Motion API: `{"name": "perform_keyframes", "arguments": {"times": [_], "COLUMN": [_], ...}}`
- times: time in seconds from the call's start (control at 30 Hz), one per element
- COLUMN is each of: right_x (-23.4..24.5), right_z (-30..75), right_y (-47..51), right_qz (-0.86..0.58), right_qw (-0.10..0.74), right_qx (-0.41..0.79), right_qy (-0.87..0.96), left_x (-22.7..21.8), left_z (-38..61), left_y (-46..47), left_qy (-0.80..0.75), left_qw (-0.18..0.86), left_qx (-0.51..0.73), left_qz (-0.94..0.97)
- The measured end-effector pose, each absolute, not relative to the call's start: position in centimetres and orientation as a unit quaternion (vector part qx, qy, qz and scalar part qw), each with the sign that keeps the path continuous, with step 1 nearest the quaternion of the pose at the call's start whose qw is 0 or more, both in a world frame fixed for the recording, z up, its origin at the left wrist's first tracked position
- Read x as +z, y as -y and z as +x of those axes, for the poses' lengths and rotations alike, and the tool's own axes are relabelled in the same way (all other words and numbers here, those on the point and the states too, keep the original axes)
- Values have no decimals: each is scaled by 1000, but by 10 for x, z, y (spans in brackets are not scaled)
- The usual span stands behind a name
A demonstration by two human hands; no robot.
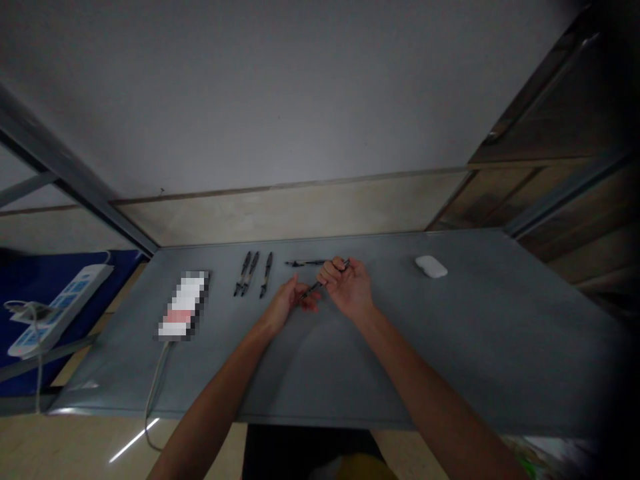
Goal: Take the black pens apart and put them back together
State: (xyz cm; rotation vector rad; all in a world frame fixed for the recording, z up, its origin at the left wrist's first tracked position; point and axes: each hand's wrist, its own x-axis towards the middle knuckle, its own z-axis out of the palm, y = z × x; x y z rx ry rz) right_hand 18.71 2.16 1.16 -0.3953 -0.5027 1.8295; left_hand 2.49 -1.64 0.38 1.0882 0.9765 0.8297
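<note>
Gripping a dark pen (313,289) at centre, the right hand (351,289) curls tight; the left hand (287,302) loosely pinches its lower end. Three pens (251,272) already lie aligned at ten o'clock; a crosswise pen (296,264), perhaps in parts, at eleven.

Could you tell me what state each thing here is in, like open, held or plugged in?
Right hand: closed around a pen
Held pen: slanted between both hands
Left hand: at that pen's lower end, grip unclear
Three pens: lying apart
Phone: screen lit, cable attached
White case: apparently closed
Power strip: something plugged in
</note>
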Motion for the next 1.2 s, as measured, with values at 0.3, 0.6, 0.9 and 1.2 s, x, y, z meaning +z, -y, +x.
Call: {"name": "perform_keyframes", "arguments": {"times": [0.3, 0.6, 0.9, 1.2], "right_x": [11, -7, -13, -12], "right_z": [189, 185, 190, 157], "right_y": [-20, -34, -29, 1], "right_qz": [-145, -325, -409, -348], "right_qw": [580, 631, 578, 438], "right_qx": [778, 626, 463, 423], "right_qy": [191, 324, 533, 713], "left_x": [2, 0, 8, 1], "left_z": [27, 26, 2, -2], "left_y": [16, 17, 8, 5], "left_qy": [-453, -491, -515, -492], "left_qw": [628, 543, 470, 478], "left_qx": [379, 416, 567, 610], "left_qz": [507, 540, 439, 397]}}
